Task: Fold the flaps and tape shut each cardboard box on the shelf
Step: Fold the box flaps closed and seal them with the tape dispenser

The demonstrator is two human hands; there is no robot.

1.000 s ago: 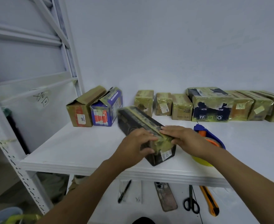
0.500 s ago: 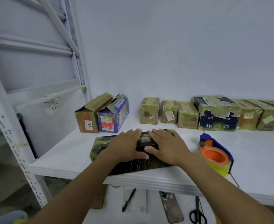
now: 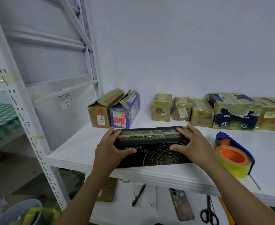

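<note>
A pen (image 3: 138, 194), a phone (image 3: 181, 204) and scissors (image 3: 209, 211) lie on the lower shelf (image 3: 122, 208); a bucket (image 3: 16, 211) stands lower left.

Black box (image 3: 151, 151): gold concentric rings on the front, pale lettering, glossy yellow-green tape strip along the top seam. Tape dispenser (image 3: 233, 157): blue frame, orange core, yellow roll; shelf (image 3: 75, 153) white, wall (image 3: 182, 54) pale blue-white, upright (image 3: 24, 114) white with dark slots. Back row: brown box (image 3: 101, 111) with red-and-white label, blue box (image 3: 127, 109) with red and white print, navy box (image 3: 235, 117) with white arrows and recycling mark under patchy yellow-green tape, small brown boxes (image 3: 162, 108) shiny with the same tape; below, black pen (image 3: 138, 194), black-handled scissors (image 3: 209, 207).
</note>
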